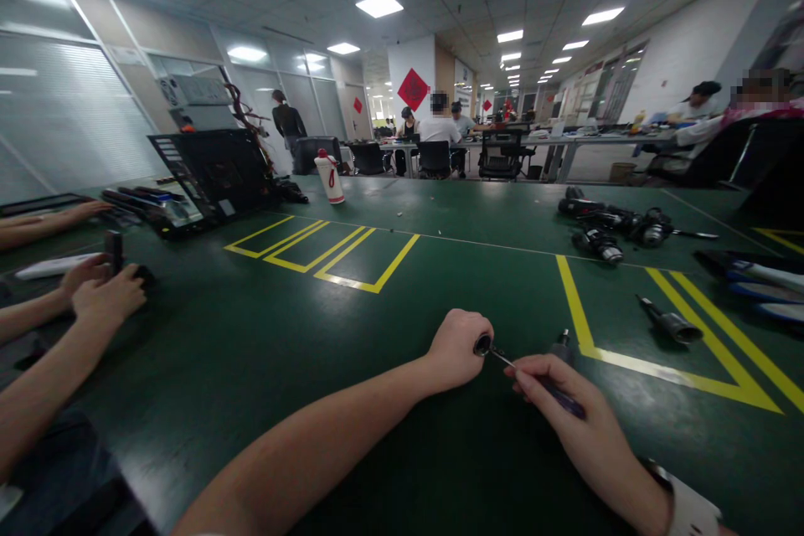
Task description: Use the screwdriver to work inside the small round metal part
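My left hand (460, 349) is closed around a small dark cylindrical part (482, 344), whose round open end faces right. Most of that part is hidden in the fist. In my right hand (569, 398) is a screwdriver (564, 399) with a dark purplish handle, gripped between thumb and fingers. Its thin shaft reaches to the part's open end; whether the tip touches it I cannot tell. Just behind the right hand stands a dark piece with a metal tip (564, 343), partly covered. Farther right lies a dark, cup-ended part with a narrow stem (672, 323).
Yellow tape (578, 314) marks the green table (352, 335). Black power tools (619, 222) lie at the back right, blue-edged items (763, 289) at the right edge. A white bottle (330, 177) and black equipment (213, 176) stand at the back. Another person's hands (106, 293) hold a dark object at left.
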{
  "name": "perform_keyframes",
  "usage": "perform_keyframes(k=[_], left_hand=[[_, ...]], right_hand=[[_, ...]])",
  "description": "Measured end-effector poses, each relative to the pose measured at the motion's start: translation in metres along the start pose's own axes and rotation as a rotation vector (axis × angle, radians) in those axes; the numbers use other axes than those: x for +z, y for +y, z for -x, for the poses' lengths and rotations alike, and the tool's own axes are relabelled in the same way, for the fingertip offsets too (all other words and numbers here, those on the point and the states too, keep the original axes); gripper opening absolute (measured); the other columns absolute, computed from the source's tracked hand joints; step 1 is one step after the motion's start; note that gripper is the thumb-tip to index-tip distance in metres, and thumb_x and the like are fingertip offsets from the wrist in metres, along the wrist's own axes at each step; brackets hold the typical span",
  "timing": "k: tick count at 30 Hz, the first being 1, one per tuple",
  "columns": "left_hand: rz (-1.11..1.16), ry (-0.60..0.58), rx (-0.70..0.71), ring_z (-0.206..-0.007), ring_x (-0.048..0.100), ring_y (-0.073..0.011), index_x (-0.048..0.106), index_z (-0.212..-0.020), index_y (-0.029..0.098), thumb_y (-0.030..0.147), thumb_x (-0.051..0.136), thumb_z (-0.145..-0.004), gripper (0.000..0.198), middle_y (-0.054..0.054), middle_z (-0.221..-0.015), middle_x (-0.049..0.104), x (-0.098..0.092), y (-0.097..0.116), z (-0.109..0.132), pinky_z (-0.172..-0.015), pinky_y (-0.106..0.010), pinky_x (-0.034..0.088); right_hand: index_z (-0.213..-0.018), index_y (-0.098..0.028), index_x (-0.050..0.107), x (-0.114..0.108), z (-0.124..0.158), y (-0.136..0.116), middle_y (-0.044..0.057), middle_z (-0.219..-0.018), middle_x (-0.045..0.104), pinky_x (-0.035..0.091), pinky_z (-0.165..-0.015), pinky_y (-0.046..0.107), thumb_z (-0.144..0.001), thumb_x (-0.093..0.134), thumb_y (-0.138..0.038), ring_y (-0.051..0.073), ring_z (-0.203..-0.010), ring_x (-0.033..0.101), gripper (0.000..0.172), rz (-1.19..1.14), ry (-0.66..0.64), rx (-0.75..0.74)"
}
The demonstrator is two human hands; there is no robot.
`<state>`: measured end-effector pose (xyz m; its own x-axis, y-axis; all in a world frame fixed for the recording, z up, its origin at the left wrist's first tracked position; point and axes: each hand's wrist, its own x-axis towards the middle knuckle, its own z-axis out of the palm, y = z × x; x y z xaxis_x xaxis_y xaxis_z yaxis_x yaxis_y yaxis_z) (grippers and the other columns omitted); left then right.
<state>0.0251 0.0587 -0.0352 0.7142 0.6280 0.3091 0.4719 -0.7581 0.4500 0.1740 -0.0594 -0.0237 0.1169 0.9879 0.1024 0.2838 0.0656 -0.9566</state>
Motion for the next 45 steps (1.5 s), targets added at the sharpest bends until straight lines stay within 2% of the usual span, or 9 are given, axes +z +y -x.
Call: perform_keyframes(k=[5,12,16,19,22,25,31,39,45], left_hand=[[-0.028,0.014,0.042,-0.075,0.055,-0.0149,0.055,-0.071,0.016,0.003,0.052,-0.07,0.013,-0.001,-0.073,0.059,-0.0029,0.0028,0.0014,-0.079,-0.03,0.041],[0.19,0.103,-0.016,-0.065,0.051,-0.0121,0.052,-0.064,0.015,0.003,0.055,-0.064,0.012,0.001,-0.067,0.054,-0.001,-0.0033,-0.0004,-0.07,-0.025,0.041],[0.31,0.08,0.025,-0.063,0.05,-0.0109,0.052,-0.064,0.015,0.003,0.053,-0.063,0.012,0.002,-0.066,0.052,-0.0009,-0.0043,-0.0012,-0.064,-0.022,0.041],[0.273,0.049,0.007,-0.065,0.051,-0.0115,0.052,-0.065,0.015,0.003,0.053,-0.065,0.012,0.002,-0.067,0.054,-0.0022,-0.0034,-0.0013,-0.066,-0.023,0.042],[0.152,0.037,-0.02,-0.069,0.052,-0.0128,0.054,-0.066,0.015,0.004,0.054,-0.068,0.011,0.001,-0.07,0.056,-0.0028,-0.0022,-0.0009,-0.072,-0.026,0.042],[0.074,0.05,0.016,-0.071,0.053,-0.0135,0.054,-0.068,0.016,0.004,0.053,-0.069,0.012,0.0,-0.071,0.057,-0.0024,-0.0014,0.0003,-0.077,-0.028,0.041],[0.088,0.035,0.008,-0.074,0.053,-0.014,0.054,-0.069,0.016,0.005,0.052,-0.07,0.011,0.0,-0.073,0.057,-0.0027,-0.0024,0.0008,-0.076,-0.027,0.042],[0.31,0.051,-0.001,-0.067,0.051,-0.0117,0.051,-0.064,0.015,0.003,0.053,-0.064,0.013,0.002,-0.067,0.052,-0.0006,-0.0058,-0.0021,-0.065,-0.023,0.042],[0.177,0.054,-0.054,-0.067,0.051,-0.0127,0.054,-0.064,0.015,0.002,0.051,-0.064,0.013,0.001,-0.067,0.054,-0.0013,-0.0029,-0.0018,-0.069,-0.025,0.042]], right_hand=[[-0.085,-0.023,0.068,0.0016,0.0014,-0.0015,0.003,-0.082,0.066,0.047,-0.071,0.035,-0.081,0.057,-0.039,0.021,-0.078,0.06,0.02,-0.025,-0.037,0.01],[-0.088,-0.023,0.068,0.0034,-0.0022,-0.0028,0.003,-0.09,0.066,0.047,-0.067,0.03,-0.082,0.058,-0.037,0.018,-0.077,0.058,0.018,-0.314,-0.043,0.143],[-0.083,-0.022,0.068,0.0042,-0.0053,-0.0063,0.003,-0.091,0.066,0.048,-0.066,0.031,-0.079,0.061,-0.039,0.018,-0.078,0.059,0.019,-0.435,-0.055,0.222],[-0.085,-0.021,0.068,0.0031,-0.0042,-0.0047,0.004,-0.093,0.066,0.048,-0.067,0.032,-0.08,0.06,-0.04,0.019,-0.079,0.059,0.021,-0.385,-0.029,0.186],[-0.087,-0.022,0.069,0.0019,-0.0009,-0.0019,0.004,-0.086,0.066,0.048,-0.069,0.033,-0.08,0.06,-0.04,0.02,-0.079,0.06,0.021,-0.23,-0.007,0.109],[-0.089,-0.023,0.069,0.0017,0.0011,-0.0021,0.003,-0.082,0.066,0.048,-0.068,0.033,-0.08,0.06,-0.041,0.02,-0.076,0.06,0.022,-0.143,-0.014,0.095],[-0.081,-0.021,0.07,0.0008,-0.0037,-0.0054,0.005,-0.089,0.068,0.048,-0.069,0.034,-0.077,0.062,-0.042,0.021,-0.079,0.06,0.023,-0.341,-0.011,0.203],[-0.08,-0.021,0.069,-0.0006,-0.0065,-0.0073,0.005,-0.091,0.069,0.048,-0.068,0.032,-0.077,0.064,-0.038,0.019,-0.078,0.059,0.019,-0.517,-0.029,0.274],[-0.078,-0.02,0.069,0.0019,-0.0055,-0.0069,0.005,-0.09,0.069,0.048,-0.067,0.033,-0.075,0.065,-0.039,0.019,-0.077,0.059,0.02,-0.499,-0.001,0.253]])
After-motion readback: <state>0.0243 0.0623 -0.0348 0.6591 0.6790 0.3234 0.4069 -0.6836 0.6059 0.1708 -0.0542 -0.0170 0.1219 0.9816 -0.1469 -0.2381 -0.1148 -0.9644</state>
